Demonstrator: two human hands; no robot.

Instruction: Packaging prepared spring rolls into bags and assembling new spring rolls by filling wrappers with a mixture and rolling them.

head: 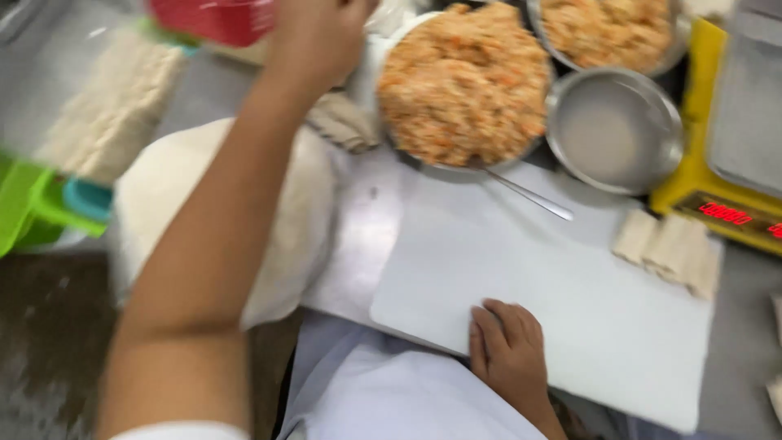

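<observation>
My left arm stretches up and away from me. My left hand (318, 37) is at the top edge beside a red basket (216, 18), blurred and partly cut off, so its grip is unclear. Flat on the near edge of a white cutting board (570, 293) lies my right hand (509, 350), holding nothing. Past the board sits a large metal bowl of orange-and-white shredded filling (464, 81), with a spoon (529, 195) sticking out from under it. Three pale rolled wraps (668, 248) lie at the board's right corner.
A second bowl of filling (607, 33) and a metal bowl of whitish liquid (615, 130) stand at the back right. A yellow scale (717, 204) is at the right. On the left are a white cloth (163, 195), a pale stack of sheets (110, 106) and green plastic (24, 208).
</observation>
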